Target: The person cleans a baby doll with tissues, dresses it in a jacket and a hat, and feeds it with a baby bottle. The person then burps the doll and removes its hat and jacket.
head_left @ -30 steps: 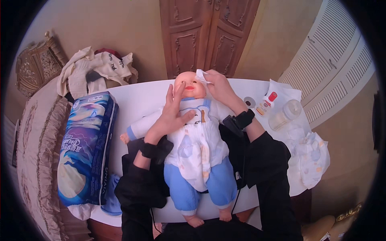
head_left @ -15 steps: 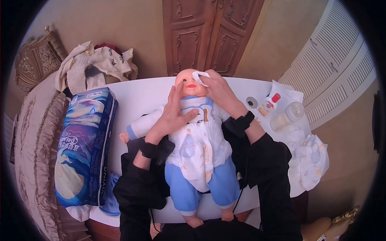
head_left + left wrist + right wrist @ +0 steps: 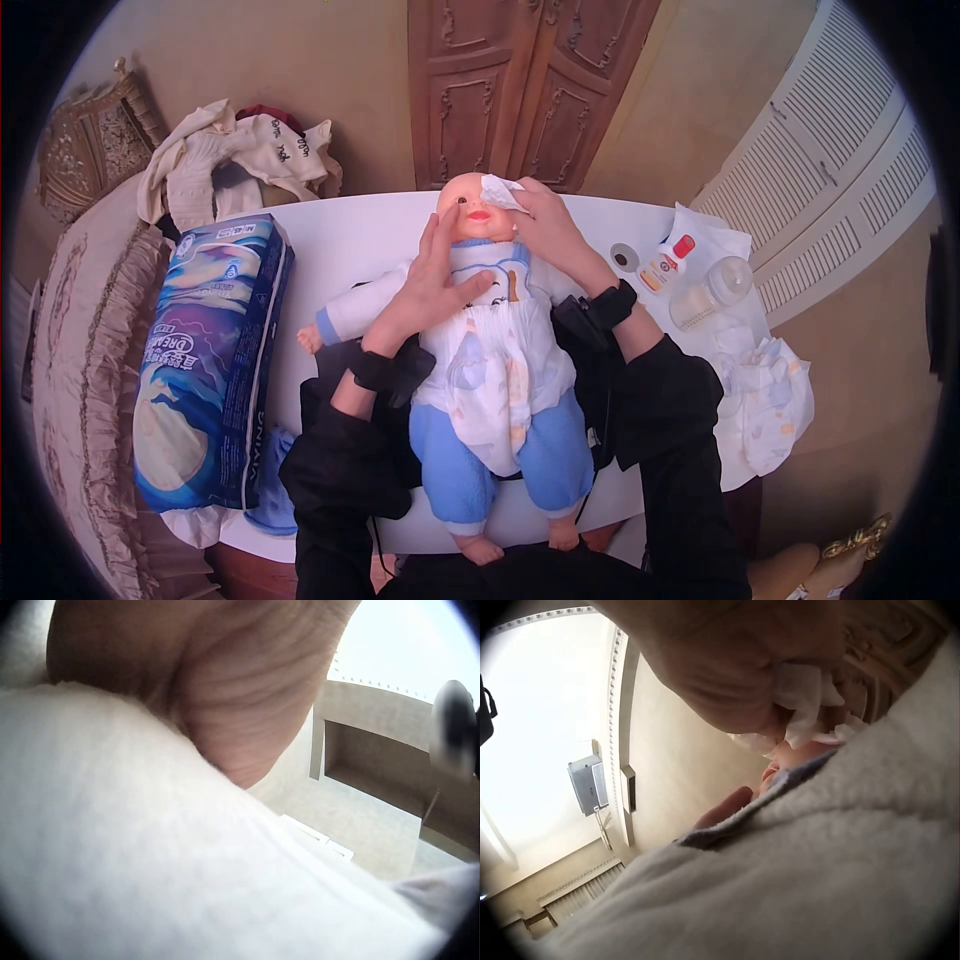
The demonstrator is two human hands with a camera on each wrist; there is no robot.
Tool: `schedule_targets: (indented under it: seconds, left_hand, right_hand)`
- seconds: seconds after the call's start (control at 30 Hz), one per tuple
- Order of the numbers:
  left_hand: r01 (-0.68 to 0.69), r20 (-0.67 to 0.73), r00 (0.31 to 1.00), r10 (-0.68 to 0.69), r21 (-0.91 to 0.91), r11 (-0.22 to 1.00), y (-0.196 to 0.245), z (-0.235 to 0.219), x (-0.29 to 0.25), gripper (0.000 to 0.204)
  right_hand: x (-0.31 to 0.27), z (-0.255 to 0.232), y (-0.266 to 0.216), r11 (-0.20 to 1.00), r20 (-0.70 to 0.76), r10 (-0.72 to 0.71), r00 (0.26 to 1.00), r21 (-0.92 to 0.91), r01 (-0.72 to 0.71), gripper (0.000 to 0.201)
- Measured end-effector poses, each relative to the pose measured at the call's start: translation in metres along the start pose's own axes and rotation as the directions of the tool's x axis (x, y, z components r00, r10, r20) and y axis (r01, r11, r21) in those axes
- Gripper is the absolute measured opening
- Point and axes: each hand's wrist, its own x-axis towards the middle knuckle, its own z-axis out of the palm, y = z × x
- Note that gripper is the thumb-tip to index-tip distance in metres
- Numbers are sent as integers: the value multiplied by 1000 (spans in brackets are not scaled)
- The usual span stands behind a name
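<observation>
A baby doll [image 3: 484,257] in a white top and blue trousers lies on its back, a diaper [image 3: 487,385] round its hips. My right hand [image 3: 548,228] pinches a white wipe [image 3: 502,193] over the doll's eye on the right side of the head view. In the right wrist view the crumpled wipe [image 3: 802,701] hangs from curled fingers. My left hand [image 3: 430,290] lies along the opposite cheek, fingers straight and thumb spread over the chest. The left wrist view has the palm [image 3: 247,697] above the doll's white top [image 3: 127,825].
A blue diaper pack [image 3: 210,360] stands on the white table [image 3: 350,235] at left, with blue cloth [image 3: 272,495] beside it. At right are a red-capped bottle [image 3: 664,264], a baby bottle [image 3: 712,292], a small round lid [image 3: 624,257] and another diaper [image 3: 770,400].
My right hand has brought the wipe from the side of the doll's forehead down and inward over its eye. The left hand stays beside the face.
</observation>
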Motion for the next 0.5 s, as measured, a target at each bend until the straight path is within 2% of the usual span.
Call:
schedule_targets:
  seconds: [0.2, 0.3, 0.37, 0.4, 0.47, 0.5]
  left_hand:
    - [-2, 5, 1000, 2, 11, 1000, 3, -2, 0, 89]
    - [-36, 1, 999, 36, 11, 999, 1, -1, 1, 88]
    - [-30, -5, 1000, 30, 12, 999, 2, -2, 1, 88]
    - [-23, -5, 1000, 23, 12, 1000, 2, -2, 0, 88]
    - [-31, -8, 999, 31, 6, 1000, 1, -1, 0, 88]
    - [-40, -12, 999, 40, 0, 999, 0, -1, 1, 88]
  right_hand:
    - [-2, -5, 9, 995, -8, -1, 1000, 95, 2, 26]
    - [-4, -12, 15, 999, 8, 28, 1000, 28, -28, 25]
    - [-2, -20, 11, 983, 91, 103, 991, -160, -88, 26]
    - [-1, -20, 8, 983, 94, 103, 990, -159, -87, 26]
    - [-1, -17, 3, 998, -95, -42, 995, -60, 36, 25]
    - [0, -14, 3, 997, -96, -42, 994, -61, 37, 25]
